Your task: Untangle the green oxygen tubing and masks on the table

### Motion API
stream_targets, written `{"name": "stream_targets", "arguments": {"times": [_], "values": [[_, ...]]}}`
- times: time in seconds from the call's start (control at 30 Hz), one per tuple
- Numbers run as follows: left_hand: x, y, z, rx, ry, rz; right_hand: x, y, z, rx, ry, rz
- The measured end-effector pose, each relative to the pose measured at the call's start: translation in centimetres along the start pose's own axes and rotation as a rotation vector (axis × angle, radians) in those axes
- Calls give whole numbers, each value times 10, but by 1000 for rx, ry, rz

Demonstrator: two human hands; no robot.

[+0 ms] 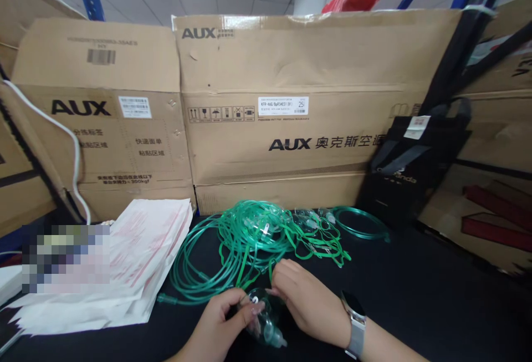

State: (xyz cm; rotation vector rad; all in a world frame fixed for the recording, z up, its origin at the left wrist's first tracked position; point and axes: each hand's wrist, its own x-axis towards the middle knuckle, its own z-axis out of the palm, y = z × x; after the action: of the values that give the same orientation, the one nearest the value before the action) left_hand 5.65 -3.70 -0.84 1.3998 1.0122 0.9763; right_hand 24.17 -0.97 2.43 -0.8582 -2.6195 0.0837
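Observation:
A clear green-tinted oxygen mask [266, 326] is held low over the black table, its tube connector pointing down to the right. My left hand [226, 317] is closed on the mask's left side, thumb across its front. At the mask's upper right edge, my right hand [303, 301] has its fingers pinched together, near the green elastic strap [248, 277]; whether they grip mask or strap is hard to make out. Just beyond lies a tangled pile of green tubing [253, 223] with more masks [305, 219] and straps among it.
White papers with red print [145, 245] are stacked at the left. Large cardboard boxes [233, 146] form a wall behind the black table [436, 306]. A black bag [394, 184] stands at the right, near a coiled green tube [361, 233]. A white cable [77, 151] hangs at left.

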Motion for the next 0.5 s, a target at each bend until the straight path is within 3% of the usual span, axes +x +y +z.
{"name": "stream_targets", "arguments": {"times": [0.5], "values": [[8, -3, -4, -89, -26, -83, -3, 14, -21, -57, 236, 42]]}}
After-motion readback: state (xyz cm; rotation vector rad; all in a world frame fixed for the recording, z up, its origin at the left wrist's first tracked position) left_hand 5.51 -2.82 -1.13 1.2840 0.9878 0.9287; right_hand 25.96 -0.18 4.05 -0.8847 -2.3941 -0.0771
